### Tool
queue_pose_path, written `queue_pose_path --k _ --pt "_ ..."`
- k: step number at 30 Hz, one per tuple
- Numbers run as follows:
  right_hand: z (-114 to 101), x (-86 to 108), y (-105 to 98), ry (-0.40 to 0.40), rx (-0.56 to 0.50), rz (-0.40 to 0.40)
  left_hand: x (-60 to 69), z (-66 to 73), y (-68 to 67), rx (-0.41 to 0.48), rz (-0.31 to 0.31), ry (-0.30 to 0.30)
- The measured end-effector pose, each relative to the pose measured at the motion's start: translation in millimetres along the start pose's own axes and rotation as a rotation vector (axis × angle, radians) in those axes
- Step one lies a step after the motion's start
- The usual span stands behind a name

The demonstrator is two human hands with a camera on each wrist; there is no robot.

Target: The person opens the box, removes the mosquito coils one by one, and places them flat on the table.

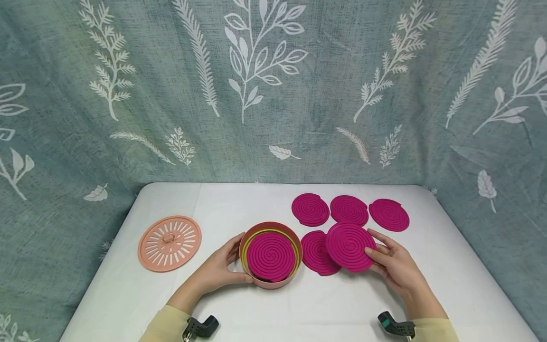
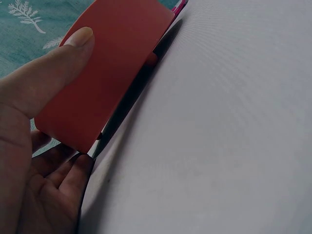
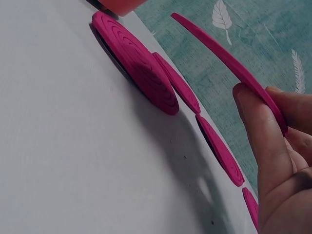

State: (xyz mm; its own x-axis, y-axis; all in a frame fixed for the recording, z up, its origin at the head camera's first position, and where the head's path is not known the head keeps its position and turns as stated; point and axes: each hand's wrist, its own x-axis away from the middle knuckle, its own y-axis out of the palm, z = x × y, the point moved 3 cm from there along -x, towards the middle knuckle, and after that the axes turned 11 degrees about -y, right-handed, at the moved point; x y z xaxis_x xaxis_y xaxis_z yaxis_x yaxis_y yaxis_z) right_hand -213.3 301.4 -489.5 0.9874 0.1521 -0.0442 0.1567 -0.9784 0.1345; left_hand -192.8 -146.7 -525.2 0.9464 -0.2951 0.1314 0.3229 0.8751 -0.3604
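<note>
My left hand (image 1: 223, 270) grips the side of a round terracotta-coloured mosquito coil holder (image 1: 245, 237), its thumb at the front wall and its fingers behind. A magenta mosquito coil (image 1: 271, 256) lies inside, within a yellow ring (image 1: 296, 243). In the left wrist view the thumb (image 2: 78, 51) lies along the holder's red wall (image 2: 112, 63), with fingers by its lower edge. My right hand (image 1: 395, 263) pinches another magenta coil (image 1: 350, 247) by its right edge, thumb on top. The right wrist view shows this coil (image 3: 229, 61) edge-on, raised off the table.
One magenta coil (image 1: 317, 254) lies flat, partly behind the held one. Three more coils (image 1: 349, 209) lie in a row behind. A slotted peach-coloured lid (image 1: 169, 262) rests at the left on the white table (image 1: 239, 204). A patterned green cloth (image 1: 273, 137) hangs behind.
</note>
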Motion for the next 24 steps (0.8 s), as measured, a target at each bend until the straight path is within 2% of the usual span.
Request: queue_pose_path --k 12,24 --pt "5.1 10.7 -14.9 -0.029 -0.055 0.064 1.0 0.5 -0.7 0.001 0.001 -0.010" --pt "14.9 14.8 -28.0 -0.001 -0.040 0.141 2.2 0.8 1.1 0.023 0.000 -0.018"
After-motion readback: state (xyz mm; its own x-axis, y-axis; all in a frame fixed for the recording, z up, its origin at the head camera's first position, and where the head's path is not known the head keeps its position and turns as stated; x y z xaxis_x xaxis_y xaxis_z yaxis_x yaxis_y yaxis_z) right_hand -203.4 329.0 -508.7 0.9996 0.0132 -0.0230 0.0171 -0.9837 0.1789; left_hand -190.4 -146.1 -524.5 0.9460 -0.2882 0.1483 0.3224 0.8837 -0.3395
